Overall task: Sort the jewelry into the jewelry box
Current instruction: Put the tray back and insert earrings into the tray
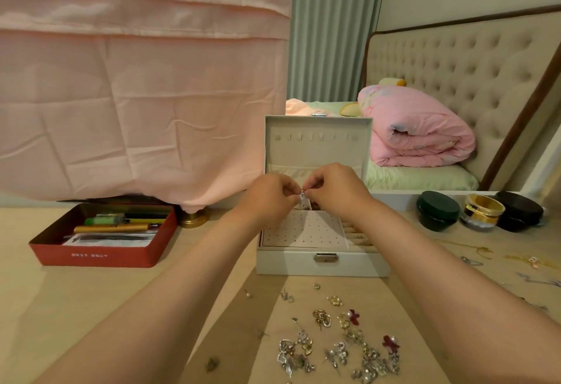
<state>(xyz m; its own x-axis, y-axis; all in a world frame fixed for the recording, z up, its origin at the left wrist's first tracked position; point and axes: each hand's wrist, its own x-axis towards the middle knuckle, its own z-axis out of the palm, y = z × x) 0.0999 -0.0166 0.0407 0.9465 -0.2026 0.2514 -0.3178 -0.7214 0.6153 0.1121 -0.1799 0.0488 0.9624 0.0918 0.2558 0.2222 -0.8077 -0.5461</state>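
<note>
- A small silver earring (303, 200) sits at frame centre, pinched between the left hand (270, 198) and right hand (332, 190).
- Both hands hover above the open jewelry box (321, 265).
- Loose jewelry (340, 344) lies on the table (91, 292), lower centre.
- A red tin (91, 254) sits at left.

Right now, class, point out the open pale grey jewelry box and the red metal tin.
pale grey jewelry box (291, 268): head view, front wall.
red metal tin (127, 257): head view, front wall.
</note>
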